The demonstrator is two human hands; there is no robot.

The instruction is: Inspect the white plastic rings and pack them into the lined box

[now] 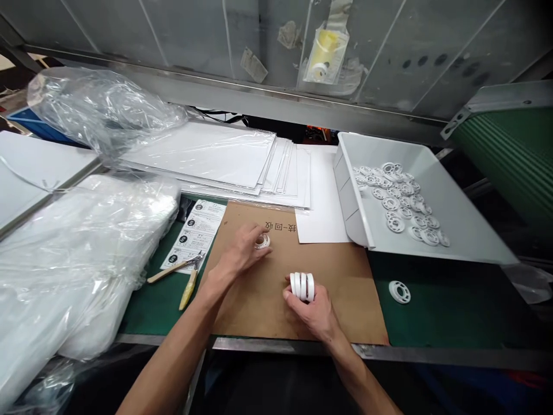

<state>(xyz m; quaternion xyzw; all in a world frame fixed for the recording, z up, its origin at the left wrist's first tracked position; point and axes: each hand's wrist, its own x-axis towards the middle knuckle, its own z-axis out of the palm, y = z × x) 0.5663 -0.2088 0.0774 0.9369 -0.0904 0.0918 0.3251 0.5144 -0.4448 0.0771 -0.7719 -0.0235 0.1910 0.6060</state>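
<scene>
My left hand (247, 246) is over the upper middle of the brown cardboard sheet (246, 305). Its thumb and fingers curl round a single white plastic ring (262, 241), partly covered by the hand. Lower and to the right, my right hand (317, 311) grips a short stack of white plastic rings (301, 286), held side by side on edge between thumb and fingers. One loose white ring (400, 292) lies flat on the green mat to the right of the cardboard.
A grey-white bin (466, 219) at the right holds many rings. Nippers (189, 276) with yellow handles lie on a label sheet (207, 222) at left. Stacked white sheets (207, 150) stand behind; bagged white material (78, 248) fills the left. A metal edge (280, 346) borders the front.
</scene>
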